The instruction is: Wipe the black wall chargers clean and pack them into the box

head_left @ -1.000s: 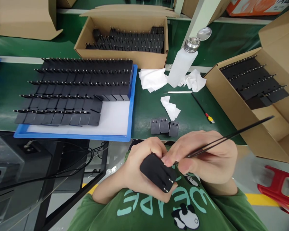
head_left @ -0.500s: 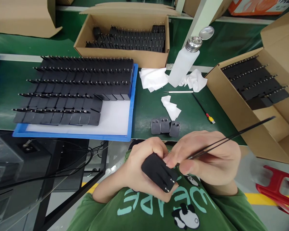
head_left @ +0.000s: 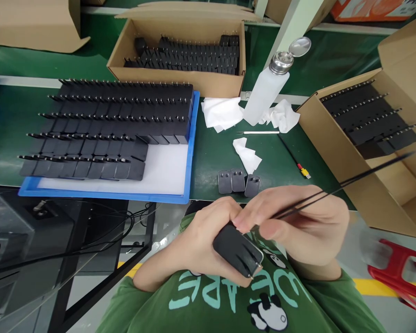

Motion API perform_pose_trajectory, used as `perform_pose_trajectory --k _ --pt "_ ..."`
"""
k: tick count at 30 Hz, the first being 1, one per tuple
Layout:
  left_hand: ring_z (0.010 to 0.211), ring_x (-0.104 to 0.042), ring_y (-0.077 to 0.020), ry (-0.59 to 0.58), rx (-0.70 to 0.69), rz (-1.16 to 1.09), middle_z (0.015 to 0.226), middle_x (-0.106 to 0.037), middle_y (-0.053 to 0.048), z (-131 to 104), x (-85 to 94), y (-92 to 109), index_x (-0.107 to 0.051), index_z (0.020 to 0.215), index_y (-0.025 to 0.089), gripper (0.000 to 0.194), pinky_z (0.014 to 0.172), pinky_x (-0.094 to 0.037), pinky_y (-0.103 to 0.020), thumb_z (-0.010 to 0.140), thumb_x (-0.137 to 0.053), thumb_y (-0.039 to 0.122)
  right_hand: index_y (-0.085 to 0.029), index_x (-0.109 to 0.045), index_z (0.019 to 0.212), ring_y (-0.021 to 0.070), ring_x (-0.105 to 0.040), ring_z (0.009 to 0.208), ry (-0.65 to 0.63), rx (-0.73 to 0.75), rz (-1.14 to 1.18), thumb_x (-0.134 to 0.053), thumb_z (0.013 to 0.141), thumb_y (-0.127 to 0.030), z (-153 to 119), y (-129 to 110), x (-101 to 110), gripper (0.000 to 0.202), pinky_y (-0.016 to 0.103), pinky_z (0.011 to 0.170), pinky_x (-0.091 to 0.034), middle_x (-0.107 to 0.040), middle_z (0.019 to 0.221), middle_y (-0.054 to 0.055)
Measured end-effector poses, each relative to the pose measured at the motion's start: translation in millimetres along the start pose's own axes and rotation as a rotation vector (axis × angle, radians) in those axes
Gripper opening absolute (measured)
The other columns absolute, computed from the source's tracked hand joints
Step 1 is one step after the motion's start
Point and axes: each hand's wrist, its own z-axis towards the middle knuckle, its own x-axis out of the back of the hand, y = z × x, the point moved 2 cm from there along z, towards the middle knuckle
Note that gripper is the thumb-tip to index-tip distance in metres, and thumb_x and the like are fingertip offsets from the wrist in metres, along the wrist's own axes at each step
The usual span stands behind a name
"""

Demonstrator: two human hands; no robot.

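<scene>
Left hand (head_left: pixel 203 236): curled firmly round one black adapter (head_left: pixel 235 249), by which its grip was filled.
Adapter position: held tilted in front of the green shirt (head_left: pixel 194 310), its metal tips turned toward the lower right.
Right hand (head_left: pixel 308 226): partly closed, with black tweezers (head_left: pixel 367 174) pinched in it; a fingertip was set at the adapter's upper edge, though whether it was pressed there could not be told.
Tweezers' far end: pointed up and rightward, across the right carton (head_left: pixel 336 152).
Bench (head_left: pixel 211 159): three loose adapters (head_left: pixel 237 180) were grouped near its front edge, below a white wipe (head_left: pixel 246 155).
Blue tray (head_left: pixel 190 169): filled with rows of adapters, prongs up, a strip of white liner (head_left: pixel 168 169) left exposed.
Rear carton (head_left: pixel 201 85): stocked with more adapters.
</scene>
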Motion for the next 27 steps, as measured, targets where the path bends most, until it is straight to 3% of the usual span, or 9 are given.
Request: perform_pose_trajectory --k 9,17,21,27 --pt "0.065 -0.051 -0.011 -0.017 0.022 0.072 0.08 -0.048 0.005 0 2.0 3 -0.042 0.096 0.026 0.053 0.055 -0.044 -0.023 0.058 -0.078 0.022 -0.013 -0.072 0.084 0.0177 -0.075 0.074 -0.094 0.211 -0.086 -0.071 0.09 -0.014 8 -8 -3 0.006 0.025 0.067 -0.063 -0.076 0.078 0.007" --pt "0.061 -0.053 -0.0119 -0.008 0.096 0.094 0.08 -0.052 0.006 -2 1.2 2 -0.041 0.095 0.028 0.056 0.05 -0.045 -0.025 0.055 -0.081 0.026 -0.013 -0.071 0.082 0.0174 -0.075 0.077 -0.114 0.234 -0.098 -0.073 0.088 -0.011 11 -7 -1 0.006 0.024 0.072 -0.064 -0.076 0.079 0.006" --pt "0.058 -0.049 -0.0116 -0.004 0.065 0.081 0.076 -0.051 0.006 0 1.0 1 -0.041 0.094 0.027 0.056 0.048 -0.043 -0.025 0.052 -0.08 0.027 -0.013 -0.072 0.083 0.0184 -0.076 0.077 -0.141 0.193 -0.094 -0.072 0.086 -0.009 12 -7 -1 0.005 0.024 0.074 -0.065 -0.076 0.079 0.006" --pt "0.057 -0.045 -0.0109 -0.002 0.066 0.062 0.074 -0.048 0.006 2 0.7 0 -0.04 0.093 0.027 0.059 0.049 -0.04 -0.025 0.05 -0.08 0.025 -0.017 -0.073 0.081 0.018 -0.076 0.075 -0.043 0.189 -0.072 -0.072 0.085 -0.011 10 -8 -5 0.007 0.024 0.072 -0.065 -0.075 0.074 0.004"
